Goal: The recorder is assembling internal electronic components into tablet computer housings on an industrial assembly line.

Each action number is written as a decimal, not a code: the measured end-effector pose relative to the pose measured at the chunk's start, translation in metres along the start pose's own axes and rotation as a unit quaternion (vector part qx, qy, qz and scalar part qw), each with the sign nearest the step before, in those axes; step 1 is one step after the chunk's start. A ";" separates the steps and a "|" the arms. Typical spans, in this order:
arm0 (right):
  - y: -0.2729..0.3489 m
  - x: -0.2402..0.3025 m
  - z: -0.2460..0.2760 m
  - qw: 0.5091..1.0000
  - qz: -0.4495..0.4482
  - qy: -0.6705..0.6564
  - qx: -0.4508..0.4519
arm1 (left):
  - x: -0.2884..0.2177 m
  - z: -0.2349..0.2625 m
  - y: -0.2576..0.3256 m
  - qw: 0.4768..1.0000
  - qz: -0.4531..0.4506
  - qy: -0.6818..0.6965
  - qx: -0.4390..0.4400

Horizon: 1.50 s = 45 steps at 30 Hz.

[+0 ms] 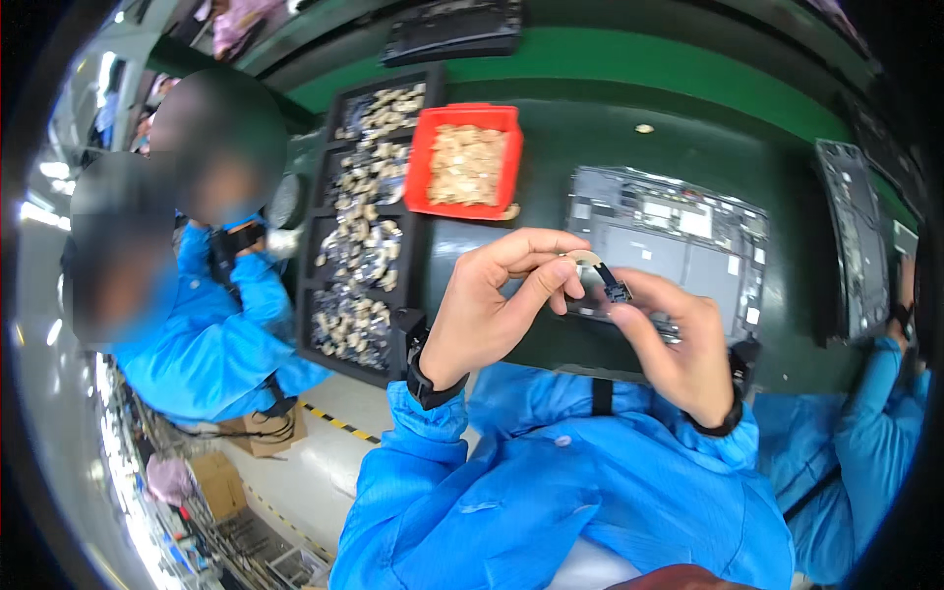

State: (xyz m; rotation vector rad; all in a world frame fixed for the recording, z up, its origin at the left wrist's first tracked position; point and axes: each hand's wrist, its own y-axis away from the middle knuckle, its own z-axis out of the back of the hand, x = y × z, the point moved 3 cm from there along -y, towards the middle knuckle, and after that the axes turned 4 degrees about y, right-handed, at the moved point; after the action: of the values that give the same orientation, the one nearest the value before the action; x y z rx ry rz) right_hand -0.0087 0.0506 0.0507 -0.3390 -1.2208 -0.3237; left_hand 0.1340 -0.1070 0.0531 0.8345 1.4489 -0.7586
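Both hands, left hand (pixel 497 295) and right hand (pixel 678 344), are pinching a small pale flex-cable part with black connector (pixel 600 275), steadying it above the opened grey tablet chassis (pixel 678 236).

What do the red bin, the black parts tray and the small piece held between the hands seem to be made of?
Red bin: likely moulded plastic, with an even glossy colour and thin straight walls. Black parts tray: probably matte plastic, dark and dull with divided compartments. The small flex cable piece pinched between the left hand and right hand: seemingly a thin pale flexible strip ending in a dark connector; too small to be sure.
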 end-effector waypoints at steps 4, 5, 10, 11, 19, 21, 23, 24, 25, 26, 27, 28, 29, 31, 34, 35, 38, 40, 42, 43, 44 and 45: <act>0.005 -0.014 -0.006 0.995 -0.017 -0.087 -0.037 | 0.011 -0.017 -0.014 0.997 0.018 -0.076 -0.022; 0.007 -0.018 -0.005 0.995 -0.037 -0.087 -0.044 | 0.020 -0.022 -0.016 0.997 0.019 -0.073 -0.022; 0.007 -0.021 -0.009 0.994 -0.037 -0.072 -0.079 | 0.018 -0.037 -0.005 0.912 -0.242 -0.307 -0.126; 0.006 -0.022 -0.010 0.994 -0.037 -0.074 -0.074 | 0.020 -0.038 -0.003 0.916 -0.235 -0.307 -0.107; 0.002 -0.025 -0.011 0.997 -0.016 -0.023 -0.070 | 0.017 -0.033 0.000 0.890 -0.258 -0.361 -0.107; 0.001 -0.025 -0.011 0.997 -0.015 -0.011 -0.069 | 0.017 -0.032 0.000 0.871 -0.278 -0.389 -0.116; 0.001 -0.025 -0.011 0.997 -0.013 0.002 -0.070 | 0.018 -0.032 0.000 0.866 -0.280 -0.397 -0.121; 0.000 -0.024 -0.012 0.998 -0.012 0.012 -0.068 | 0.018 -0.031 -0.001 0.861 -0.281 -0.406 -0.127; -0.001 -0.023 -0.014 0.998 -0.010 0.022 -0.065 | 0.018 -0.028 -0.001 0.861 -0.280 -0.405 -0.127; -0.002 -0.022 -0.015 0.998 -0.011 0.023 -0.065 | 0.019 -0.023 -0.002 0.853 -0.281 -0.423 -0.121; -0.002 -0.022 -0.016 0.997 -0.025 0.017 -0.065 | 0.018 -0.017 -0.003 0.844 -0.282 -0.441 -0.114; -0.002 -0.022 -0.017 0.997 -0.038 0.010 -0.064 | 0.014 -0.008 -0.005 0.828 -0.279 -0.469 -0.130; -0.002 -0.024 -0.017 0.997 -0.038 0.011 -0.064 | 0.009 0.004 -0.008 0.810 -0.276 -0.496 -0.146; -0.002 -0.030 -0.015 0.993 -0.053 -0.051 -0.095 | 0.003 0.032 -0.023 0.759 -0.255 -0.550 -0.238; -0.005 -0.026 -0.012 0.989 -0.058 -0.080 -0.113 | 0.002 0.054 -0.039 0.817 -0.267 -0.427 -0.281; -0.007 -0.025 -0.011 0.987 -0.060 -0.081 -0.123 | -0.001 0.045 -0.034 0.816 -0.269 -0.427 -0.281; -0.003 -0.024 -0.015 0.984 -0.056 -0.118 -0.123 | 0.009 0.006 -0.019 0.976 -0.082 -0.130 -0.154; -0.002 -0.026 -0.017 0.982 -0.043 -0.147 -0.107 | 0.020 -0.006 -0.016 0.989 -0.078 -0.076 -0.097; -0.003 -0.024 -0.015 0.990 -0.019 -0.103 -0.094 | 0.018 -0.012 -0.017 0.990 -0.084 -0.060 -0.095; -0.004 -0.021 -0.014 0.995 0.004 -0.058 -0.082 | 0.017 -0.013 -0.017 0.991 -0.091 -0.045 -0.091; -0.005 -0.016 -0.015 0.993 -0.008 -0.074 -0.090 | 0.016 -0.013 -0.016 0.988 -0.104 -0.076 -0.083; -0.004 -0.017 -0.014 0.993 -0.008 -0.075 -0.090 | 0.015 -0.013 -0.015 0.988 -0.103 -0.076 -0.082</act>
State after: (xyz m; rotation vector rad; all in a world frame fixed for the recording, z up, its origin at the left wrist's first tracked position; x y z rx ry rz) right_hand -0.0036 0.0416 0.0307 -0.5171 -1.3453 -0.4306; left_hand 0.1145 -0.1026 0.0385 0.4944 1.4526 -0.8268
